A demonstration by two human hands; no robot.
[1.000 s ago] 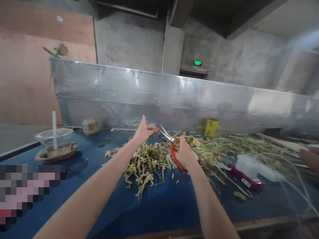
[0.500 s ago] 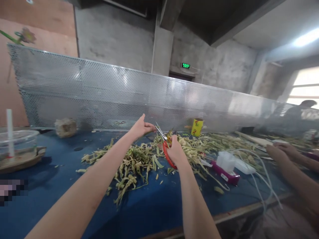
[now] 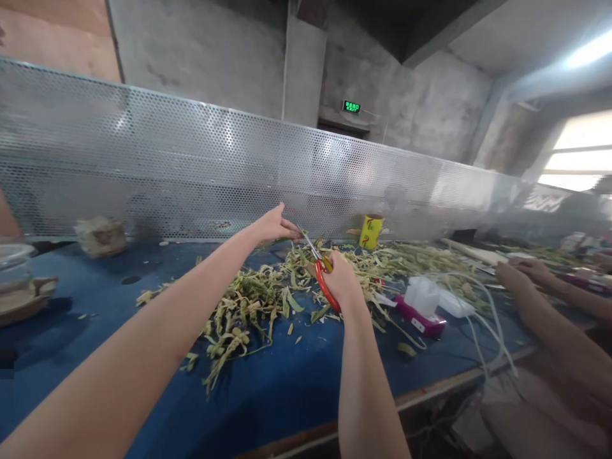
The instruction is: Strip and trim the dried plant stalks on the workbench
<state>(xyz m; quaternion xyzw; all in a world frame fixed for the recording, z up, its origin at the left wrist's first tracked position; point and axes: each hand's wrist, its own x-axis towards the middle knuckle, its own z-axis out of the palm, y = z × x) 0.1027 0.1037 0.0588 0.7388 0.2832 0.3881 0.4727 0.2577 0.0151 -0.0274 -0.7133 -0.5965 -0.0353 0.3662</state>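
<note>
My right hand (image 3: 338,279) is closed around a pair of red-handled scissors (image 3: 326,290), whose metal blades point up and away to the left. Just beyond the blade tips, my left hand (image 3: 273,227) pinches a small greenish piece of plant; much of that piece is hidden by the fingers. Below and between both hands lies a loose pile of dried, curled pale-green plant pieces (image 3: 246,299) on the blue tabletop (image 3: 287,389). More such plant strips (image 3: 406,261) spread along the table to the right.
A yellow can (image 3: 371,232) stands against the perforated metal panel (image 3: 268,159). To the right are a purple tissue box (image 3: 421,317), white cords (image 3: 497,319) and a co-worker's hands (image 3: 519,274). A wrapped bundle (image 3: 100,237) and a clear plastic container on a tray (image 3: 29,296) are at left.
The view has turned slightly right and down, so things on the table sit further left. My left hand remains close to the scissor tips; the right still grips the scissors.
</note>
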